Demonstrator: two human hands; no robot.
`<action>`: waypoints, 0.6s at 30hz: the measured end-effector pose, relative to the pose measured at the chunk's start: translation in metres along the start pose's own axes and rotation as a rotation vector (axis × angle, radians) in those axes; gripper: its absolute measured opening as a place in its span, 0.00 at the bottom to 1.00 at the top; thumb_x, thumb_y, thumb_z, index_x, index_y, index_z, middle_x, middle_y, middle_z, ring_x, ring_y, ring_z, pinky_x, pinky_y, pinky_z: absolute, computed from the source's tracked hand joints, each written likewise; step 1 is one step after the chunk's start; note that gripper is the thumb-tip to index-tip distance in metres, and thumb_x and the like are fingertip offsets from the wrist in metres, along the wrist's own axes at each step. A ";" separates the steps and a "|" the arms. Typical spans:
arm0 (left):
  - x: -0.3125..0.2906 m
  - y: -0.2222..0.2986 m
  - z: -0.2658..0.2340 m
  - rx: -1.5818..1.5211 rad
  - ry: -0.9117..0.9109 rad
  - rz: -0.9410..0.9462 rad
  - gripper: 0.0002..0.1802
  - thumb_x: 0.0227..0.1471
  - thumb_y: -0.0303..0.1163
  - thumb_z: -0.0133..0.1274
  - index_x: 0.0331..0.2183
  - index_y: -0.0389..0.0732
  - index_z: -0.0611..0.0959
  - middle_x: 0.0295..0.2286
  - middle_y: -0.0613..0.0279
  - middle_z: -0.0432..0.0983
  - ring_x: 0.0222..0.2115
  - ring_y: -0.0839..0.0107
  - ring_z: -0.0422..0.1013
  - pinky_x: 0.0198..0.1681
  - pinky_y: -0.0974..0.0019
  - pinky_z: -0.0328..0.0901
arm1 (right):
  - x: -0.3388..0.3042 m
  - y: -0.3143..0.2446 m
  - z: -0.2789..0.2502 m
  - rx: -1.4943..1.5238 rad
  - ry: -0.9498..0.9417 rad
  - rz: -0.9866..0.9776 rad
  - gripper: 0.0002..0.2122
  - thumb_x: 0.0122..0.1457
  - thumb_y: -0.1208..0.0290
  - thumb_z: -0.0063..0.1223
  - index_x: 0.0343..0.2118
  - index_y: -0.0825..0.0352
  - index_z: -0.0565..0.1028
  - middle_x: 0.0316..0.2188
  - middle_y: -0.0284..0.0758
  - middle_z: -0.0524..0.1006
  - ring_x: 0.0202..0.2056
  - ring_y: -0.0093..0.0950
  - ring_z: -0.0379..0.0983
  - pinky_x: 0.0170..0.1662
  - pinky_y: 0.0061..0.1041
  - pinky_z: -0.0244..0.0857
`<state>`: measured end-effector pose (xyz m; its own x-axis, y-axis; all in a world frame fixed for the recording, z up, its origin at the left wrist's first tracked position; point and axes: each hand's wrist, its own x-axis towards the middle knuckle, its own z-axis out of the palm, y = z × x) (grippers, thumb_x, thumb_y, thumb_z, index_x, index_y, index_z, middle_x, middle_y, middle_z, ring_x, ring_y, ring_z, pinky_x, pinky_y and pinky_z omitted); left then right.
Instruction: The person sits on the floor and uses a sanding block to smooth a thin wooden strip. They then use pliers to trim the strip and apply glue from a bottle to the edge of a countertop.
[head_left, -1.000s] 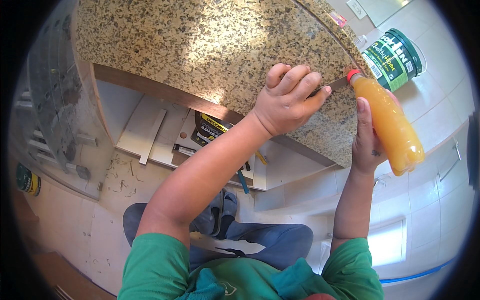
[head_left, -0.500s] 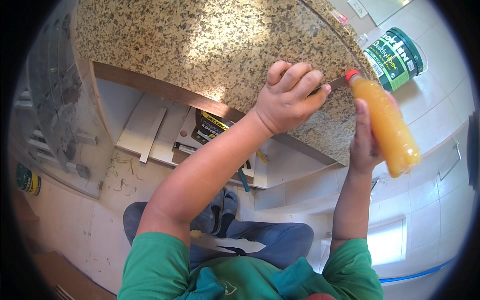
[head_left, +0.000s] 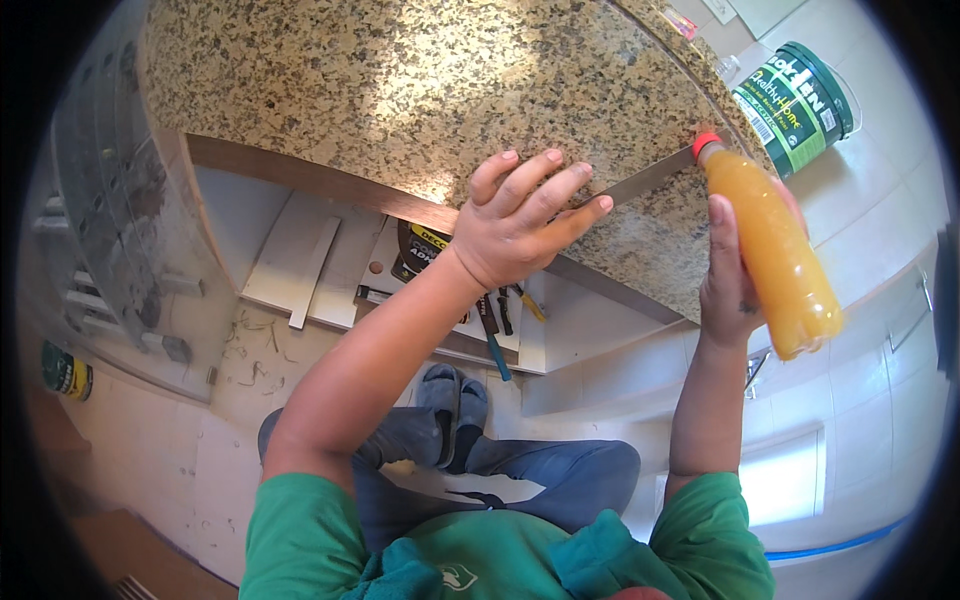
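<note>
My right hand (head_left: 728,265) is closed around a clear plastic bottle (head_left: 770,245) of cloudy orange-yellow liquid. The bottle tilts, its red cap (head_left: 706,143) up and to the left, at one end of a flat brown strip (head_left: 650,180) on the speckled granite countertop (head_left: 330,100). My left hand (head_left: 525,215) is at the counter's near edge, fingers spread and thumb stretched out beside the strip's other end. It holds nothing that I can see. Whether the strip continues beneath that hand is hidden.
Beneath the counter, an open cabinet (head_left: 270,250) holds a dark can (head_left: 415,255), white boards and a teal-handled tool (head_left: 497,350). A green paint bucket (head_left: 795,105) stands beyond the counter at right. Glass panels (head_left: 110,200) lean at left, near a small green can (head_left: 66,370).
My left hand has moved left and slightly toward me, its curled fingers now spread, uncovering more of the brown strip. My right hand and the bottle have stayed nearly in place.
</note>
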<state>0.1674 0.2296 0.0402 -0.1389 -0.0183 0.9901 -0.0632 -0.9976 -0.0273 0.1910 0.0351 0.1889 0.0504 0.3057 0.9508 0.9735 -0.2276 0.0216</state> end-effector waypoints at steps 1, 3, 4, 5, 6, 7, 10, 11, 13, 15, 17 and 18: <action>0.000 0.000 0.000 0.014 -0.009 -0.001 0.18 0.53 0.36 0.56 0.44 0.70 0.88 0.50 0.79 0.76 0.55 0.73 0.65 0.66 0.58 0.48 | -0.005 -0.002 0.000 -0.031 -0.014 -0.008 0.24 0.56 0.71 0.71 0.53 0.71 0.74 0.51 0.41 0.77 0.53 0.32 0.74 0.57 0.30 0.66; -0.002 0.001 -0.002 0.038 -0.029 -0.004 0.18 0.55 0.37 0.55 0.44 0.71 0.88 0.52 0.79 0.76 0.56 0.73 0.65 0.66 0.59 0.47 | -0.011 -0.010 0.002 -0.130 -0.084 0.003 0.24 0.56 0.70 0.72 0.54 0.71 0.74 0.52 0.41 0.77 0.53 0.34 0.74 0.57 0.31 0.66; -0.002 0.001 -0.002 0.035 -0.034 -0.007 0.18 0.55 0.37 0.55 0.44 0.71 0.88 0.53 0.79 0.75 0.56 0.73 0.65 0.66 0.59 0.47 | -0.012 -0.013 0.002 -0.182 -0.120 0.010 0.24 0.56 0.70 0.72 0.54 0.71 0.74 0.52 0.41 0.77 0.52 0.34 0.74 0.57 0.31 0.66; -0.002 0.001 -0.002 0.032 -0.040 -0.010 0.17 0.55 0.37 0.55 0.44 0.71 0.88 0.53 0.79 0.75 0.56 0.74 0.64 0.66 0.59 0.47 | -0.010 -0.011 0.001 -0.188 -0.118 -0.061 0.24 0.57 0.70 0.71 0.55 0.71 0.74 0.52 0.42 0.76 0.53 0.34 0.73 0.58 0.32 0.66; -0.001 0.001 -0.002 0.031 -0.046 -0.012 0.17 0.55 0.37 0.55 0.43 0.71 0.88 0.54 0.79 0.75 0.57 0.74 0.64 0.66 0.59 0.47 | -0.006 -0.011 0.002 -0.087 -0.074 0.006 0.25 0.57 0.69 0.71 0.55 0.71 0.74 0.52 0.42 0.76 0.53 0.34 0.74 0.58 0.32 0.66; -0.002 0.001 -0.002 0.033 -0.041 -0.008 0.17 0.55 0.37 0.55 0.43 0.71 0.88 0.54 0.79 0.75 0.57 0.74 0.64 0.66 0.59 0.47 | -0.003 -0.011 0.003 0.014 -0.029 0.073 0.25 0.58 0.68 0.70 0.55 0.71 0.73 0.52 0.42 0.76 0.53 0.34 0.74 0.58 0.32 0.66; -0.002 0.001 0.000 0.040 -0.035 -0.001 0.17 0.55 0.37 0.54 0.43 0.71 0.88 0.54 0.78 0.75 0.57 0.73 0.64 0.66 0.58 0.47 | -0.004 -0.011 0.005 0.011 -0.019 0.064 0.25 0.58 0.66 0.70 0.55 0.71 0.73 0.52 0.42 0.76 0.52 0.35 0.74 0.57 0.31 0.67; -0.002 0.001 0.000 0.042 -0.039 -0.004 0.17 0.55 0.37 0.54 0.43 0.71 0.88 0.54 0.78 0.75 0.57 0.73 0.64 0.66 0.58 0.47 | -0.007 -0.011 0.005 -0.041 -0.037 0.026 0.25 0.58 0.65 0.70 0.55 0.70 0.73 0.52 0.42 0.77 0.51 0.35 0.75 0.57 0.31 0.68; -0.002 0.002 -0.001 0.036 -0.047 -0.013 0.17 0.55 0.37 0.54 0.43 0.72 0.88 0.55 0.78 0.75 0.57 0.74 0.64 0.66 0.58 0.47 | -0.017 -0.010 0.006 -0.129 -0.102 -0.043 0.25 0.58 0.64 0.70 0.55 0.70 0.73 0.52 0.42 0.76 0.52 0.35 0.75 0.57 0.31 0.68; -0.002 0.003 -0.002 0.026 -0.061 -0.021 0.18 0.55 0.37 0.54 0.43 0.72 0.88 0.55 0.78 0.75 0.57 0.74 0.64 0.66 0.58 0.47 | -0.031 -0.014 0.009 -0.192 -0.193 -0.101 0.26 0.58 0.63 0.70 0.56 0.70 0.73 0.52 0.42 0.76 0.53 0.36 0.74 0.58 0.33 0.67; -0.002 0.002 -0.002 0.029 -0.061 -0.022 0.18 0.56 0.36 0.54 0.43 0.72 0.88 0.55 0.77 0.75 0.57 0.74 0.64 0.66 0.58 0.47 | -0.024 -0.018 0.007 -0.211 -0.207 -0.063 0.27 0.58 0.63 0.70 0.56 0.69 0.73 0.52 0.43 0.75 0.54 0.36 0.73 0.59 0.34 0.66; -0.002 0.002 -0.002 0.029 -0.062 -0.024 0.18 0.56 0.36 0.54 0.44 0.72 0.88 0.55 0.77 0.75 0.57 0.74 0.64 0.66 0.58 0.47 | -0.022 -0.018 0.006 -0.221 -0.215 -0.043 0.27 0.58 0.62 0.70 0.57 0.69 0.73 0.53 0.43 0.75 0.54 0.36 0.73 0.59 0.35 0.66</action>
<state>0.1659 0.2277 0.0379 -0.0761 0.0022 0.9971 -0.0374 -0.9993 -0.0006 0.1737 0.0378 0.1663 0.0791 0.5024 0.8610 0.9048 -0.3988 0.1496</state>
